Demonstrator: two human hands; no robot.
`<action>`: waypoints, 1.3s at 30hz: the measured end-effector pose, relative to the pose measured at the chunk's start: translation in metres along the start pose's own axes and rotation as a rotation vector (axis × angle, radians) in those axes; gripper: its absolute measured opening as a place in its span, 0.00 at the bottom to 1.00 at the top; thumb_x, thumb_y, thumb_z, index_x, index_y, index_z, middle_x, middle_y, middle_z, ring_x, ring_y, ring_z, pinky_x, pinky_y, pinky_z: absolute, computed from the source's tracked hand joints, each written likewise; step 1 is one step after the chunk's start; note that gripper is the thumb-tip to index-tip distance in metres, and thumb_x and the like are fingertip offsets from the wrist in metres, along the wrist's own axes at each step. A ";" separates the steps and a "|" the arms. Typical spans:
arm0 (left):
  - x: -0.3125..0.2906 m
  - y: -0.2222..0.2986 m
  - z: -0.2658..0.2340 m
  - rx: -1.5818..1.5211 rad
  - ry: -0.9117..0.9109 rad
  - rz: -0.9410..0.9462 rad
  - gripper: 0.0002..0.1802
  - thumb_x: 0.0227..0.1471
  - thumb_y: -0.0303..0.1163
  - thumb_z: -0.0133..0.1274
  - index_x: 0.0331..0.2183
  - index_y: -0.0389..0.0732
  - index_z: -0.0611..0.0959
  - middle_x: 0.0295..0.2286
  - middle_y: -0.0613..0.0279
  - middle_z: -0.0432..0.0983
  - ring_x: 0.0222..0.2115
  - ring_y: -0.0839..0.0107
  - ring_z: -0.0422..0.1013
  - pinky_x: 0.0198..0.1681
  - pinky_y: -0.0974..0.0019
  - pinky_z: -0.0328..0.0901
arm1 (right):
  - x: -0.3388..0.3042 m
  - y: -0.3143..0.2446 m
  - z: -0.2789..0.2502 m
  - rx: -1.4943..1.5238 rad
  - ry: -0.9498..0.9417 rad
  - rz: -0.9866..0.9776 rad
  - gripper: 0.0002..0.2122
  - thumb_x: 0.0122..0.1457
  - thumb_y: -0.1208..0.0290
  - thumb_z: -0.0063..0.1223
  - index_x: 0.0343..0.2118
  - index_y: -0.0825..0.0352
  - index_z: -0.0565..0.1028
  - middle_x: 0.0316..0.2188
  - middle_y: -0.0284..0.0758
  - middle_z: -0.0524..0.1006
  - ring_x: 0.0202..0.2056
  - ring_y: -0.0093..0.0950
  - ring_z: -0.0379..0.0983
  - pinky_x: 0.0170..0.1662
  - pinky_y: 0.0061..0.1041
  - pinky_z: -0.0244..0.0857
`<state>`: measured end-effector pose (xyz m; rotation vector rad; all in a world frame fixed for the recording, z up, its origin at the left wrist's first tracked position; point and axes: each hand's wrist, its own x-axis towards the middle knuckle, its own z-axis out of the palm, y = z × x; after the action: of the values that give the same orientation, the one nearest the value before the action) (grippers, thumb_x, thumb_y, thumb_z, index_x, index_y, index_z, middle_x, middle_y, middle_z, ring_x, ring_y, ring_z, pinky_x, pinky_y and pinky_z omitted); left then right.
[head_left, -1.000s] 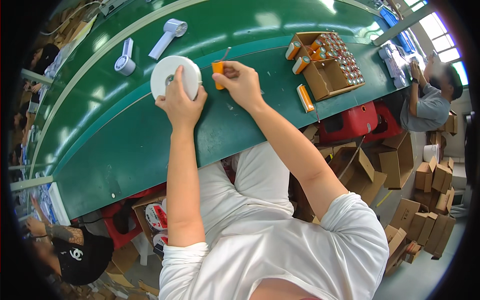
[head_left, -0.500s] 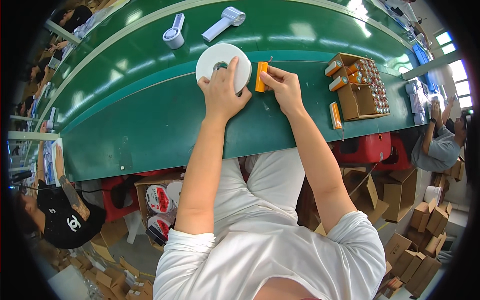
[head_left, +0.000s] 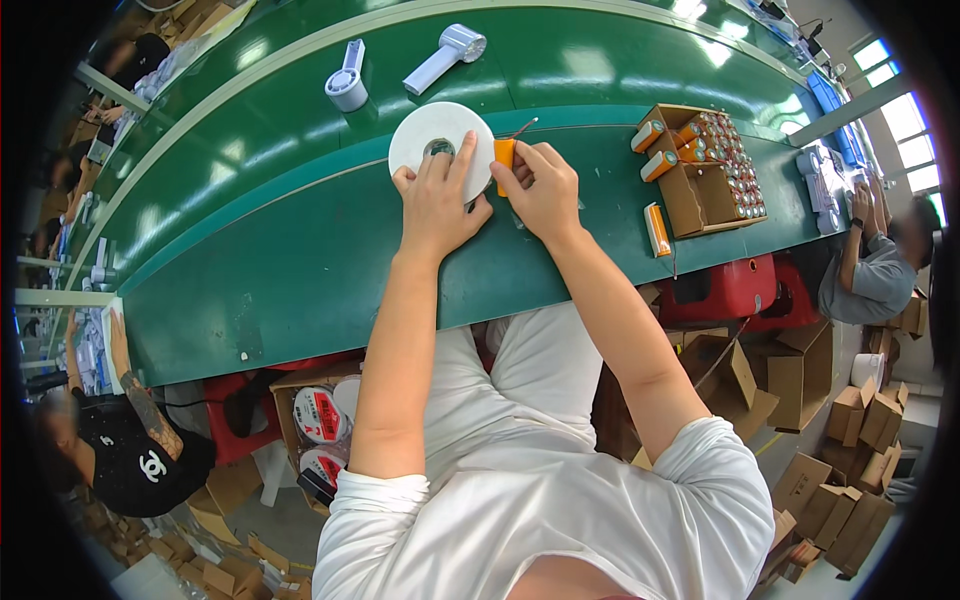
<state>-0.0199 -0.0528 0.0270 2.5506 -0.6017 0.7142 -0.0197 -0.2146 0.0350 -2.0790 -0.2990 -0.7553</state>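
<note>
My left hand (head_left: pixel 438 215) grips a wide white roll of tape (head_left: pixel 412 137), its fingers across the flat face by the core hole and its thumb low at the right rim. Between the thumb and fingers of my right hand (head_left: pixel 545 198) is an orange cylindrical battery (head_left: pixel 504 153) with a thin wire sticking up from its top. The battery stands upright against the roll's right edge, or just beside it; its lower part is partly hidden by my fingers. Another orange-and-white battery (head_left: pixel 657 229) lies on the green table to the right.
A cardboard box (head_left: pixel 702 200) full of upright batteries stands at the right. Two pale handheld fans, one upright-handled (head_left: pixel 347 88) and one slanted (head_left: pixel 446 60), lie beyond the roll. Below the table edge are a red stool (head_left: pixel 722 290) and a box of tape rolls (head_left: pixel 285 420). Co-workers sit either side.
My right hand has brought the battery left and slightly down, up to the roll's right edge. My left hand stays on the roll. The whole view has shifted slightly.
</note>
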 end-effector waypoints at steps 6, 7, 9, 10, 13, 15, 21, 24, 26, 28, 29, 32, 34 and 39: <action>0.000 0.000 0.002 0.015 0.036 0.002 0.46 0.34 0.37 0.60 0.60 0.48 0.68 0.33 0.61 0.69 0.39 0.65 0.67 0.38 0.56 0.50 | 0.001 0.003 0.000 0.036 -0.018 0.025 0.15 0.50 0.71 0.67 0.39 0.74 0.78 0.24 0.32 0.75 0.22 0.18 0.71 0.28 0.16 0.69; 0.000 0.000 0.002 0.013 0.042 -0.007 0.46 0.35 0.37 0.60 0.60 0.48 0.68 0.33 0.61 0.69 0.39 0.65 0.67 0.38 0.56 0.50 | 0.002 0.003 -0.001 0.082 -0.038 0.058 0.15 0.51 0.71 0.66 0.40 0.74 0.78 0.26 0.32 0.76 0.23 0.17 0.71 0.29 0.16 0.69; 0.000 -0.001 0.002 0.014 0.046 -0.017 0.45 0.35 0.37 0.60 0.60 0.48 0.68 0.33 0.60 0.69 0.39 0.65 0.67 0.38 0.55 0.50 | 0.005 0.001 -0.003 0.229 -0.084 0.216 0.16 0.53 0.72 0.65 0.41 0.76 0.77 0.29 0.32 0.78 0.25 0.16 0.71 0.31 0.15 0.69; 0.000 -0.001 0.002 0.006 0.050 -0.018 0.45 0.35 0.38 0.60 0.60 0.48 0.68 0.34 0.60 0.70 0.39 0.64 0.67 0.39 0.55 0.50 | 0.006 0.001 -0.004 0.375 -0.131 0.373 0.16 0.54 0.72 0.64 0.43 0.77 0.76 0.31 0.32 0.79 0.27 0.15 0.72 0.33 0.15 0.69; 0.000 0.000 0.001 0.016 0.021 -0.022 0.46 0.35 0.38 0.60 0.60 0.49 0.68 0.34 0.59 0.70 0.39 0.64 0.68 0.39 0.54 0.50 | 0.009 0.017 -0.003 0.557 -0.246 0.493 0.16 0.55 0.71 0.64 0.43 0.77 0.77 0.33 0.33 0.80 0.30 0.16 0.74 0.33 0.18 0.71; 0.000 0.001 0.000 0.042 -0.011 -0.032 0.46 0.35 0.38 0.60 0.60 0.49 0.68 0.35 0.59 0.71 0.39 0.63 0.68 0.39 0.54 0.51 | 0.010 0.021 -0.006 0.644 -0.290 0.557 0.16 0.55 0.72 0.63 0.43 0.77 0.76 0.33 0.34 0.79 0.30 0.18 0.75 0.33 0.18 0.71; 0.001 0.008 0.006 0.105 0.014 -0.056 0.46 0.35 0.41 0.60 0.60 0.49 0.67 0.34 0.58 0.71 0.39 0.63 0.68 0.40 0.50 0.52 | 0.012 0.020 -0.008 0.668 -0.343 0.603 0.16 0.60 0.72 0.58 0.47 0.78 0.75 0.34 0.32 0.78 0.32 0.18 0.72 0.37 0.16 0.65; 0.000 0.008 0.008 0.109 0.021 -0.055 0.46 0.36 0.41 0.60 0.60 0.49 0.67 0.34 0.59 0.70 0.38 0.63 0.68 0.40 0.50 0.52 | 0.012 0.020 -0.006 0.668 -0.287 0.612 0.16 0.59 0.71 0.59 0.46 0.77 0.76 0.33 0.32 0.79 0.30 0.18 0.72 0.34 0.17 0.66; -0.003 0.005 0.007 0.103 0.038 -0.050 0.46 0.36 0.41 0.60 0.60 0.49 0.67 0.33 0.58 0.70 0.38 0.63 0.69 0.40 0.50 0.52 | 0.014 0.019 -0.009 0.663 -0.312 0.622 0.16 0.58 0.71 0.60 0.46 0.77 0.76 0.32 0.32 0.78 0.29 0.17 0.70 0.32 0.16 0.63; -0.003 0.005 0.006 0.078 0.049 -0.028 0.45 0.37 0.40 0.59 0.60 0.48 0.67 0.32 0.57 0.70 0.37 0.63 0.69 0.38 0.52 0.51 | 0.015 0.017 -0.011 0.653 -0.327 0.631 0.16 0.57 0.71 0.60 0.45 0.77 0.77 0.30 0.31 0.78 0.27 0.16 0.68 0.30 0.15 0.61; -0.004 0.005 0.005 0.083 0.059 -0.029 0.45 0.37 0.40 0.59 0.60 0.48 0.67 0.32 0.57 0.70 0.37 0.63 0.69 0.38 0.52 0.51 | 0.014 0.017 -0.012 0.674 -0.314 0.631 0.16 0.57 0.71 0.61 0.44 0.76 0.77 0.29 0.30 0.77 0.26 0.15 0.66 0.29 0.15 0.57; -0.006 0.004 0.005 0.062 0.088 0.001 0.46 0.37 0.40 0.60 0.61 0.48 0.67 0.33 0.56 0.70 0.38 0.63 0.70 0.38 0.52 0.50 | 0.015 0.016 -0.014 0.704 -0.300 0.623 0.15 0.55 0.72 0.61 0.43 0.76 0.78 0.27 0.29 0.77 0.24 0.14 0.63 0.27 0.14 0.54; -0.006 0.005 0.003 0.018 0.054 -0.003 0.46 0.37 0.40 0.60 0.61 0.48 0.67 0.33 0.57 0.71 0.39 0.64 0.70 0.38 0.52 0.50 | 0.015 0.016 -0.016 0.711 -0.297 0.620 0.14 0.55 0.72 0.61 0.42 0.76 0.78 0.26 0.29 0.76 0.24 0.14 0.62 0.27 0.14 0.53; -0.005 0.004 -0.003 -0.017 0.062 -0.007 0.44 0.36 0.41 0.60 0.60 0.52 0.69 0.30 0.61 0.72 0.38 0.66 0.71 0.38 0.52 0.51 | 0.015 0.018 -0.017 0.724 -0.302 0.596 0.12 0.55 0.73 0.59 0.39 0.76 0.80 0.25 0.28 0.75 0.24 0.15 0.61 0.28 0.16 0.53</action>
<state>-0.0267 -0.0535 0.0277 2.5042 -0.5758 0.7797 -0.0063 -0.2398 0.0398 -1.4510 -0.0783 0.0460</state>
